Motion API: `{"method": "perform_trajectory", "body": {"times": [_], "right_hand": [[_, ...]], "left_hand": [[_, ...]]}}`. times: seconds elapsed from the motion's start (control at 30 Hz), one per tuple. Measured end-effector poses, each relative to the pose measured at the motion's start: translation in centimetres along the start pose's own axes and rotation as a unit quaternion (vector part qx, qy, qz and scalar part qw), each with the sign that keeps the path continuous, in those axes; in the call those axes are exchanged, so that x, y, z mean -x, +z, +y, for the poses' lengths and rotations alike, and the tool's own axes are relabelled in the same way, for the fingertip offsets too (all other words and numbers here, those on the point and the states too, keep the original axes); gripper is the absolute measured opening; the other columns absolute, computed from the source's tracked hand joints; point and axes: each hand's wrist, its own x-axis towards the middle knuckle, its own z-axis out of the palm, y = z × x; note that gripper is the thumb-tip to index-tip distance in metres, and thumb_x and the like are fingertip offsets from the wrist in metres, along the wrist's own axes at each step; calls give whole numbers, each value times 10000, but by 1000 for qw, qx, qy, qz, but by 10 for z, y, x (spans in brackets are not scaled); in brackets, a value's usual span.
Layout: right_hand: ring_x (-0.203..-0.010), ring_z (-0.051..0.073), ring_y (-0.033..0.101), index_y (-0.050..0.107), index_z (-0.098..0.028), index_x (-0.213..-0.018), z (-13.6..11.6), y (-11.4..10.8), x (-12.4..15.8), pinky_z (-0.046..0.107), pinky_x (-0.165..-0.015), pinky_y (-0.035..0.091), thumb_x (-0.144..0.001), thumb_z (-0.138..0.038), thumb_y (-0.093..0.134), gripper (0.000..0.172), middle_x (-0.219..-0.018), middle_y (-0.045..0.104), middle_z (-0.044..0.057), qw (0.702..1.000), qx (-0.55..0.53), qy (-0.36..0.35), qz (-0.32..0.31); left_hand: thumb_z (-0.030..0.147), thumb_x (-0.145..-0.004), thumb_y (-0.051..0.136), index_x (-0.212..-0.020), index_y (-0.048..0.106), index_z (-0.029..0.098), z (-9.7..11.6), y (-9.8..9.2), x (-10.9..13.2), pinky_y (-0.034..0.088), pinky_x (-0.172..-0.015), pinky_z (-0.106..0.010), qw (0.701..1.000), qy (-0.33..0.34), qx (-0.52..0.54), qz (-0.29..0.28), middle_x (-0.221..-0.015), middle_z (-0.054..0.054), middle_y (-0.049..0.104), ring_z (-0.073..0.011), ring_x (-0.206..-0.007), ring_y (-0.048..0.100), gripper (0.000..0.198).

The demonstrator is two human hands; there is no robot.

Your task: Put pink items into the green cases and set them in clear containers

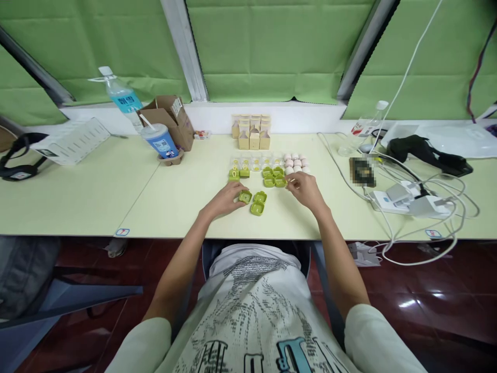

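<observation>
- The left hand (226,200) lies low on the pale yellow-green worktop (116,191). Its fingers are curled narrowly around a small green rounded plastic case (245,196), the fingertips touching its near and left edges.
- Just right of that case, a pair of matching green cases (258,203) sits free on the worktop, touched by neither hand.
- The right hand (306,189) is drawn into a tight pinch. Thumb and forefinger meet at the right edge of a cluster of four green cases (274,176). Something small and yellowish shows at the fingertips, but it is too tiny to tell what it is or whether it is gripped.
- Just beyond the right hand's knuckles lies a clutch of pale pink round pieces (297,162).
- Two more green cases with yellow bits (238,173) stand further back on the left, with a row of small clear containers (254,163) behind them.
- Near the wall is a group of small tan cardboard boxes (251,132).
- Well to the left, a blue paper cup with a straw (161,141) stands beside an open brown cardboard carton (173,116).
</observation>
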Motion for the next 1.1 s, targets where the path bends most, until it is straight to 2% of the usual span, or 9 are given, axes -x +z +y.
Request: {"method": "perform_trajectory", "body": {"times": [0.1,0.17,0.23,0.33,0.47,0.67,0.73,0.9,1.1], "right_hand": [[-938,225,779,839,-202,-1032,-22,-1,8,371,-862,685,-951,-262,701,171,-1086,780,89,978,-185,-80,60],[-962,227,777,849,-240,-1013,-41,2,15,376,-827,705,-951,-354,775,149,-1078,770,76,959,-241,-122,82],[-951,219,773,852,-269,-1009,-60,9,22,375,-800,706,-981,-361,776,123,-1057,771,67,948,-246,-172,104],[-943,212,779,838,-277,-1016,-78,21,28,395,-835,681,-1031,-268,725,114,-1029,803,59,938,-191,-263,123],[-903,210,773,813,-260,-1000,-79,34,28,381,-783,636,-1059,-200,667,169,-1024,835,67,933,-75,-326,130],[-865,195,731,782,-232,-1022,-71,36,29,340,-678,556,-1068,-108,610,217,-1071,836,64,914,78,-372,141],[-874,198,718,772,-226,-1026,-71,34,30,334,-660,536,-1067,-92,603,220,-1069,828,68,909,97,-380,139],[-985,214,699,761,-232,-1087,-75,29,33,315,-603,470,-1071,-87,584,229,-1114,792,92,914,125,-376,89],[-969,208,684,759,-230,-1065,-75,27,34,304,-562,423,-1061,-74,579,238,-1095,776,88,913,138,-377,72]], "left_hand": [[256,-907,756,-1321,702,250,13,-8,-1,602,-1048,-473,999,22,24,43,-1287,-101,629,-282,-1183,654,417],[241,-911,753,-1350,685,261,26,-13,-1,620,-995,-434,995,41,40,81,-1312,-107,603,-263,-1163,651,445],[235,-913,765,-1367,681,268,41,-16,0,624,-970,-418,991,60,44,110,-1339,-116,592,-247,-1126,658,463],[251,-937,769,-1380,684,288,61,-21,3,621,-946,-412,987,84,45,126,-1328,-109,631,-222,-1033,678,453],[278,-954,760,-1410,671,304,77,-25,6,615,-932,-404,984,97,63,133,-1283,-93,703,-220,-1006,692,466],[333,-946,797,-1387,675,282,80,-26,9,611,-914,-375,984,94,68,137,-1212,-65,762,-200,-931,701,461],[372,-954,801,-1380,678,280,80,-28,9,610,-925,-379,985,89,68,132,-1220,-67,770,-204,-940,708,453],[499,-951,808,-1397,672,279,78,-31,11,618,-943,-395,987,83,64,120,-1256,-82,782,-207,-938,719,515],[549,-932,819,-1425,667,308,74,-30,11,624,-950,-401,988,83,61,113,-1268,-80,785,-208,-928,726,569]]}}
